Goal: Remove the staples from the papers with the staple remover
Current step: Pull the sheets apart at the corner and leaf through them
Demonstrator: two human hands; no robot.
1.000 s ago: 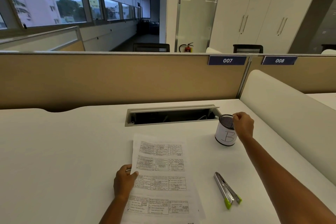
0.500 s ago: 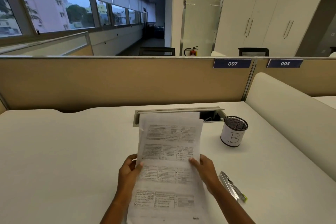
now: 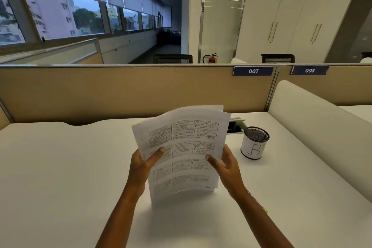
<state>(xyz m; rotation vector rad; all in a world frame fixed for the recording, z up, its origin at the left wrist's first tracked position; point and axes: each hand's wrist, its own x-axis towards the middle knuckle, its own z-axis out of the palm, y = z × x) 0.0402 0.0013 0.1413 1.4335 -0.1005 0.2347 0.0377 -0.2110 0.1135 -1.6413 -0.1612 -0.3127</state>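
Papers [image 3: 186, 151] apparently between both hands.

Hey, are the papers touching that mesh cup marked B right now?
Apart. The head view shows bare white desk between the papers and the mesh cup.

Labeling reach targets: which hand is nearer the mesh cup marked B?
Right. The right hand grips the papers' right edge, just left of the mesh cup. The left hand grips the left edge, across the papers from the cup.
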